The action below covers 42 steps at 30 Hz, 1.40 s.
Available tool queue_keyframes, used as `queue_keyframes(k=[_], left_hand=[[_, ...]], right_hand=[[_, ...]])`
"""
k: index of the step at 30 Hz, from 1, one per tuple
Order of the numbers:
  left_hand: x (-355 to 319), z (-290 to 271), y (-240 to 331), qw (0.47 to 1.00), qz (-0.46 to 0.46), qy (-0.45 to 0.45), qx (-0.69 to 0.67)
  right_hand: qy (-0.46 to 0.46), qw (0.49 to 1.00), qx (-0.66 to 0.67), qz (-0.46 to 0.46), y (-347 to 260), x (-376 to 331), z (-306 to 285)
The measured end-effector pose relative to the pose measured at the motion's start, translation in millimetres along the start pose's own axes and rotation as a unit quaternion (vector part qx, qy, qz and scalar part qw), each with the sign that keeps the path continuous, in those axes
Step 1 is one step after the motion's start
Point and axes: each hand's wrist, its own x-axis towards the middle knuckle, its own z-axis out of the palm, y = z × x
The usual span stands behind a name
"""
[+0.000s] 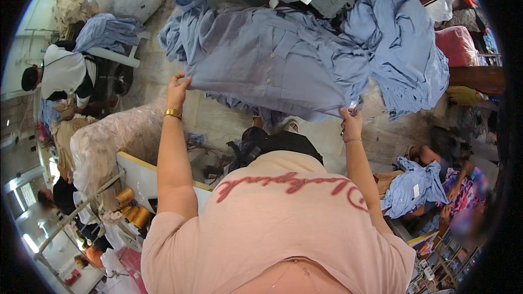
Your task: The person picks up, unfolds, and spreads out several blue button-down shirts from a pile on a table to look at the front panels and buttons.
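One pale blue button-front cotton shirt [278,68] spans frame centre, its lower edge pinched by left hand [177,90] and right hand [351,122], spread wide apart.

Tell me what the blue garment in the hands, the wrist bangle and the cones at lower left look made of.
Blue garment: thin matte woven cloth, soft folds, pale buttons, held by left hand and right hand. Bangle: shiny yellow metal, likely gold-toned. Cones: wound orange-yellow thread, probably; too small for certainty.
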Motion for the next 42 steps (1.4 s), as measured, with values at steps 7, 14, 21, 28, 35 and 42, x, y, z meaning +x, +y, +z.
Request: queue_keyframes(k=[7, 14, 21, 28, 35, 42], left_hand=[[-19, -3, -4, 1.000, 0.008, -0.005, 0.021], [-27, 22, -20, 0.974, 0.030, 0.060, 0.217], [-43, 74, -51, 0.996, 0.030, 0.065, 0.044], [-105, 157, -14, 0.835, -0.384, -0.231, -0.319], [-100, 178, -16, 0.827, -0.398, -0.176, -0.356], [-107, 190, -7, 0.814, -0.350, -0.174, -0.430]], right_hand=[[0.034, 0.996, 0.040, -0.070, -5, -11, -18], [-0.027, 0.998, -0.024, -0.050, 42, 1, -37], [0.049, 0.924, -0.308, -0.221, 87, 27, -37], [-0.246, 0.844, -0.277, -0.387, 3, -41, 56], [-0.287, 0.730, -0.382, -0.489, 10, -39, 136], [-0.308, 0.766, -0.324, -0.462, -4, -56, 129]])
